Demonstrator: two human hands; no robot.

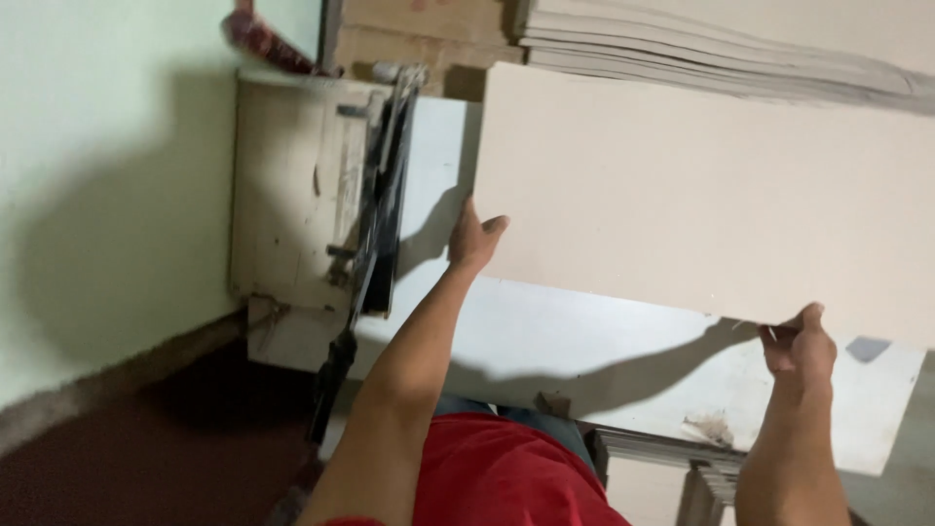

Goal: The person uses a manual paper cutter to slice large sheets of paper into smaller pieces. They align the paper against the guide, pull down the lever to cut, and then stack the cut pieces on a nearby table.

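hands raised, arms outstretched; left hand [474, 239] and right hand [799, 346] grasping pale board [701, 185] edge

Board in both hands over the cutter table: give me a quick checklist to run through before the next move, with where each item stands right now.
1. Left hand has a grip on the board: ok, fingers wrap its lower left corner.
2. Right hand has a grip on the near edge: ok, thumb on top, fingers under.
3. Board lifted off the table: ok, it casts a shadow below.
4. Cutter arm apart from the board: ok, it lies left of the board's edge.
5. Board square to the cutter: not ok, it sits tilted.
6. Stack of sheets behind stays untouched: cannot tell, the board hides their meeting edge.
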